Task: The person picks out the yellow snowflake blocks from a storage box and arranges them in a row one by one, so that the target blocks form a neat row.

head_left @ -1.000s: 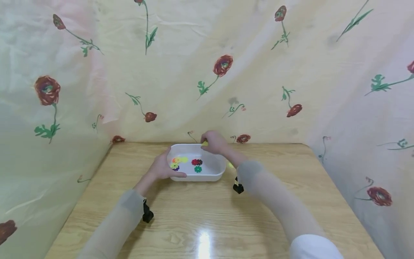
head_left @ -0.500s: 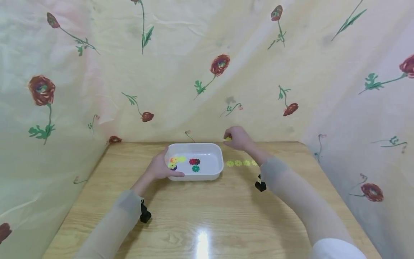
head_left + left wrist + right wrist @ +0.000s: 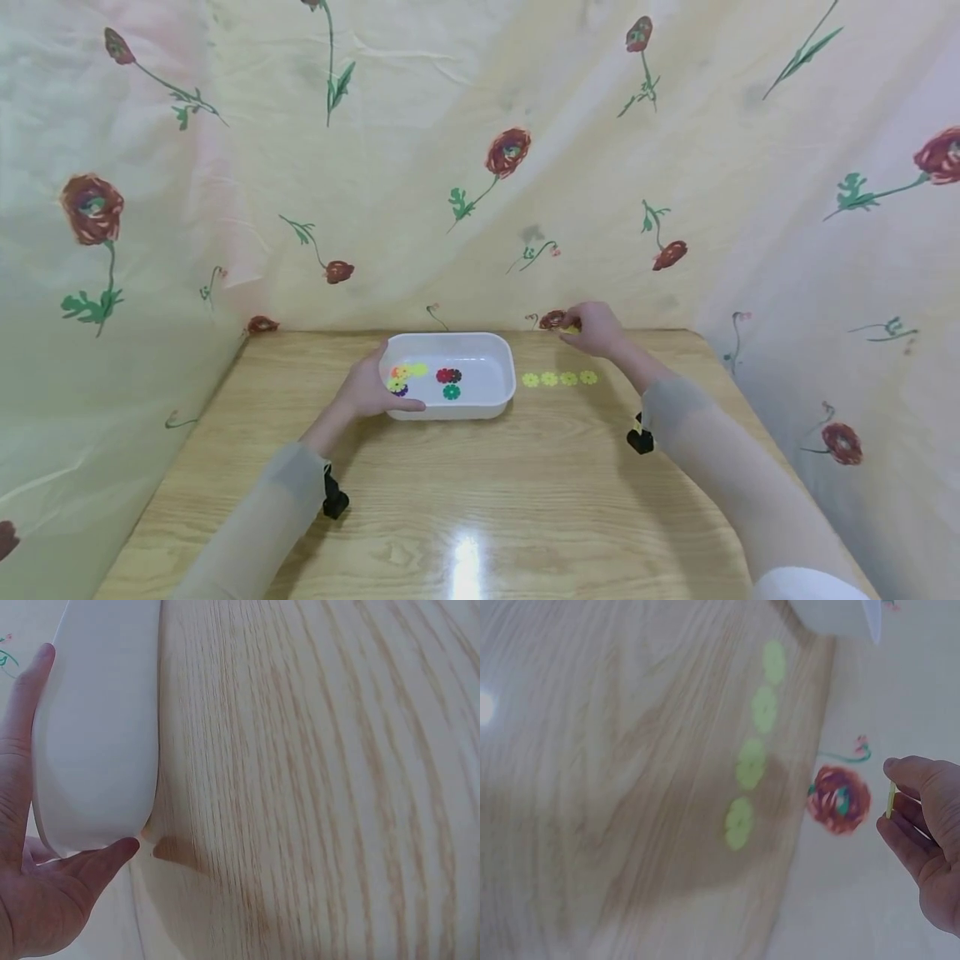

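Observation:
At the left end of a white plastic tub (image 3: 450,412), my left hand (image 3: 366,390) holds the rim and wall, its thumb along the near side. The left wrist view shows that hand (image 3: 45,900) around the tub's outer corner. My right hand (image 3: 600,331) pinches a yellow flower-shaped disc (image 3: 891,800) between thumb and fingertips, raised over the table's back edge. Below it lies a straight row of several similar yellow discs (image 3: 550,378), right of the tub. Inside the tub are yellow discs (image 3: 417,370), a red disc (image 3: 442,376) and a green disc (image 3: 452,392), among others.
The tub and row stand toward the back of a wooden table (image 3: 480,483). A flowered cloth (image 3: 420,167) hangs close behind the table and along both sides. Light glares off the tabletop near the front.
My right hand has moved from above the tub out to the right, carrying the yellow disc, which uncovers the row of discs. The left hand stays on the tub.

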Demonstrator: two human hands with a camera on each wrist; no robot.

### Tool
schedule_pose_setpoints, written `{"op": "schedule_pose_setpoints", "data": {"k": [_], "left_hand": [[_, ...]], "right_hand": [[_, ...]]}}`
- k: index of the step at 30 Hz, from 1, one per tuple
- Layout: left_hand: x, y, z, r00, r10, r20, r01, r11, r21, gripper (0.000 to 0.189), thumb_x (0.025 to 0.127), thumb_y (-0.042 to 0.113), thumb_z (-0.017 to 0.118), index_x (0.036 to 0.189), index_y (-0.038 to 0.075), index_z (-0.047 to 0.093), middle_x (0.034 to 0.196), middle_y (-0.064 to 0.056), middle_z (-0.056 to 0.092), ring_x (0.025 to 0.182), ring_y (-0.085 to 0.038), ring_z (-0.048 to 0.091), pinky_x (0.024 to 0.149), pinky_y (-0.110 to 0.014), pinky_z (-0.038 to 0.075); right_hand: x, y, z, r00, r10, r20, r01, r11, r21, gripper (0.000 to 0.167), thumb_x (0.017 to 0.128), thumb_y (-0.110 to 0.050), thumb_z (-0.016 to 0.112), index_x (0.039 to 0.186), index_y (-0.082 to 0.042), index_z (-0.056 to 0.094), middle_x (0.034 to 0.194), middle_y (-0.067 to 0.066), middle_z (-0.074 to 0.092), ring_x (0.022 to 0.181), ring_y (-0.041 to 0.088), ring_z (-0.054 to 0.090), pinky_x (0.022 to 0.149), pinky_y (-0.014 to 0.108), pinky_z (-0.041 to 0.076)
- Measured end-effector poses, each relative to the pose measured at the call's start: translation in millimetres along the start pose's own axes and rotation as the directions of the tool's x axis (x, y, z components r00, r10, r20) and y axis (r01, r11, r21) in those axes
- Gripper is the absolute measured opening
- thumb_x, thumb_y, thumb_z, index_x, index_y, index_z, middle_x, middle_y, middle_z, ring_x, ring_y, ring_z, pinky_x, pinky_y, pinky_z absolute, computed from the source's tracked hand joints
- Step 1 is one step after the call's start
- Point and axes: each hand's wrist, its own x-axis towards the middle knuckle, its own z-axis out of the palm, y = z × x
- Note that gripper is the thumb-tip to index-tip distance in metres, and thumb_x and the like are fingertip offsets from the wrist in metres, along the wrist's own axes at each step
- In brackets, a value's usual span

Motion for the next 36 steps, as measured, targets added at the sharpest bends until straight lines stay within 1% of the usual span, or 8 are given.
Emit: {"op": "schedule_pose_setpoints", "data": {"k": [3, 7, 11, 15, 19, 24, 29, 36], "left_hand": [[0.0, -0.3, -0.2, 1.0, 0.003, 0.0, -0.003, 1.0, 0.008, 0.138, 0.069, 0.05, 0.099, 0.171, 0.007, 0.016, 0.162, -0.019, 0.046, 0.137, -0.038, 0.051, 0.118, -0.061, 0.044], [0.2, -0.8, -0.1, 1.0, 0.006, -0.002, -0.006, 1.0, 0.009, 0.137, 0.069, 0.05, 0.099, 0.17, 0.008, 0.018, 0.161, -0.018, 0.048, 0.135, -0.037, 0.052, 0.118, -0.06, 0.045], [0.3, -2.2, 0.1, 1.0, 0.012, -0.009, -0.012, 1.0, 0.0, 0.135, 0.068, 0.049, 0.1, 0.17, 0.008, 0.02, 0.159, -0.017, 0.049, 0.134, -0.037, 0.053, 0.117, -0.06, 0.045], [1.6, -4.8, 1.5, 1.0, 0.022, -0.012, -0.022, 1.0, 0.008, 0.135, 0.068, 0.051, 0.099, 0.169, 0.008, 0.021, 0.157, -0.017, 0.051, 0.132, -0.036, 0.054, 0.116, -0.059, 0.046], [1.9, -4.8, 2.4, 1.0, 0.017, -0.014, -0.017, 1.0, 0.01, 0.134, 0.068, 0.052, 0.099, 0.169, 0.009, 0.022, 0.156, -0.016, 0.052, 0.131, -0.035, 0.054, 0.115, -0.059, 0.047], [0.7, -3.5, 2.5, 1.0, 0.003, -0.009, -0.003, 1.0, 0.009, 0.135, 0.069, 0.052, 0.099, 0.17, 0.009, 0.02, 0.158, -0.017, 0.05, 0.133, -0.036, 0.053, 0.116, -0.06, 0.046], [-0.6, -3.7, 3.4, 1.0, -0.008, -0.006, 0.008, 1.0, 0.011, 0.137, 0.068, 0.052, 0.099, 0.17, 0.009, 0.019, 0.159, -0.018, 0.049, 0.134, -0.037, 0.052, 0.116, -0.061, 0.045], [-0.4, -2.1, 2.3, 1.0, 0.003, -0.016, -0.003, 1.0, 0.004, 0.135, 0.068, 0.051, 0.099, 0.17, 0.009, 0.02, 0.156, -0.017, 0.052, 0.131, -0.036, 0.054, 0.115, -0.061, 0.047]], "right_hand": [[-7.7, 11.3, 0.8, 1.0, 0.019, -0.002, -0.019, 1.0, 0.001, 0.014, 0.09, -0.01, 0.081, 0.092, 0.003, 0.078, 0.083, 0.016, 0.074, 0.075, 0.026, 0.064, 0.078, 0.049, 0.055], [-16.1, 21.4, 0.9, 0.998, 0.055, 0.018, -0.055, 0.999, 0.003, 0.015, 0.091, -0.01, 0.08, 0.095, 0.004, 0.077, 0.088, 0.017, 0.075, 0.08, 0.027, 0.066, 0.082, 0.051, 0.057], [-22.5, 27.4, -0.7, 0.997, 0.066, 0.026, -0.066, 0.998, 0.012, 0.015, 0.091, -0.009, 0.079, 0.095, 0.005, 0.077, 0.089, 0.018, 0.075, 0.082, 0.03, 0.067, 0.083, 0.052, 0.057], [-27.3, 32.1, 0.0, 0.996, 0.079, 0.048, -0.079, 0.997, 0.01, 0.015, 0.092, -0.01, 0.079, 0.096, 0.005, 0.077, 0.088, 0.017, 0.075, 0.081, 0.027, 0.066, 0.082, 0.051, 0.057], [-32.4, 35.0, 1.7, 0.992, 0.101, 0.072, -0.102, 0.995, 0.012, 0.016, 0.093, -0.01, 0.078, 0.098, 0.005, 0.076, 0.09, 0.017, 0.075, 0.079, 0.025, 0.066, 0.082, 0.05, 0.057], [-38.9, 40.0, 4.2, 0.99, 0.115, 0.076, -0.117, 0.993, 0.029, 0.016, 0.092, -0.01, 0.078, 0.097, 0.005, 0.076, 0.09, 0.019, 0.075, 0.079, 0.026, 0.066, 0.081, 0.05, 0.057], [-45.0, 48.4, 9.8, 0.988, 0.126, 0.083, -0.129, 0.991, 0.023, 0.014, 0.091, -0.011, 0.079, 0.094, 0.003, 0.076, 0.09, 0.016, 0.076, 0.08, 0.026, 0.067, 0.082, 0.051, 0.058], [-53.3, 52.2, 12.8, 0.991, 0.124, 0.051, -0.126, 0.991, 0.045, 0.014, 0.089, -0.009, 0.08, 0.092, 0.004, 0.075, 0.088, 0.018, 0.075, 0.08, 0.029, 0.068, 0.082, 0.052, 0.058]]}}
